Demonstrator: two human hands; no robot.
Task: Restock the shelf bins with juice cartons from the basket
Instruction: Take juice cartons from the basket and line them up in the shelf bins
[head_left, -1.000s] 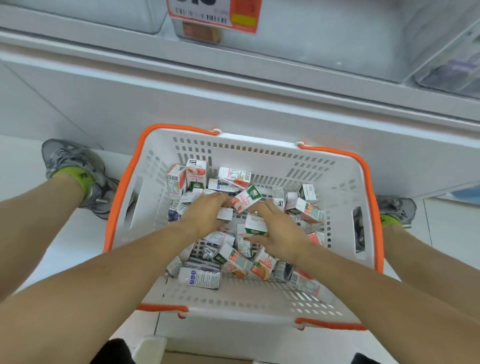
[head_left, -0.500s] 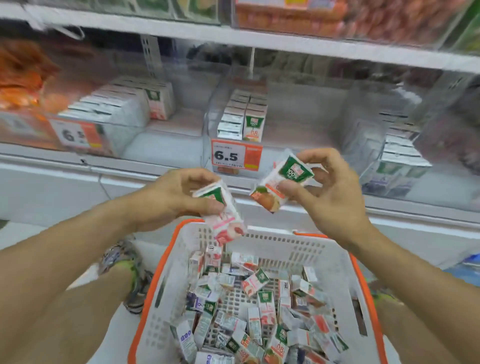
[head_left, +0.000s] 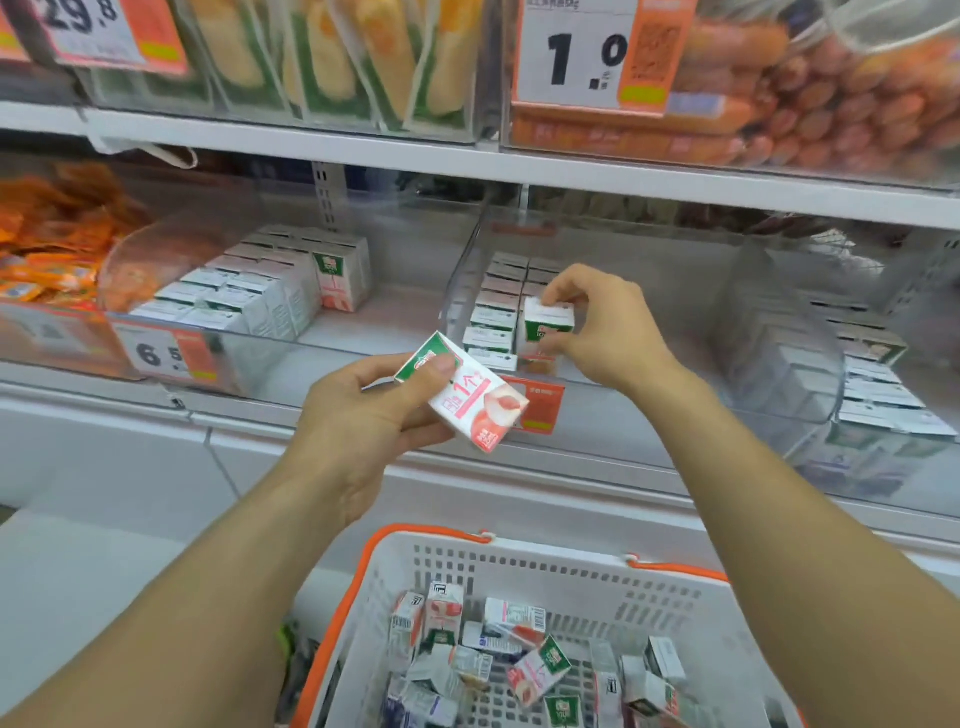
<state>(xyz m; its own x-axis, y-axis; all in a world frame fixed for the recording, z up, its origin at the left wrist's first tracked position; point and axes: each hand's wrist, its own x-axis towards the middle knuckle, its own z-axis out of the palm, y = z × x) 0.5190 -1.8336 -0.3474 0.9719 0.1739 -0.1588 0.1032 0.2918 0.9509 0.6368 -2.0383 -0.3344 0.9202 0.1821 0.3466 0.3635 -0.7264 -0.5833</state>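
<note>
My left hand (head_left: 363, 410) grips a pink-and-white juice carton (head_left: 467, 395) with a green top, held tilted in front of the lower shelf. My right hand (head_left: 597, 327) holds a second carton (head_left: 548, 319) upright at the front of the middle clear bin (head_left: 462, 291), right beside the rows of cartons standing in it. Below, the white basket with an orange rim (head_left: 431, 535) holds several loose cartons (head_left: 519, 660) lying in a jumble.
A left clear bin (head_left: 171, 332) holds more cartons behind a 6.5 price tag. A right bin (head_left: 779, 338) holds cartons too. Orange snack packets (head_left: 47, 244) lie far left. The upper shelf (head_left: 467, 161) carries corn packs and sausages.
Both hands rose from the basket, each with a carton. The right hand moved forward into the middle bin with its carton; the left hand shifted right and turned its carton flat.
</note>
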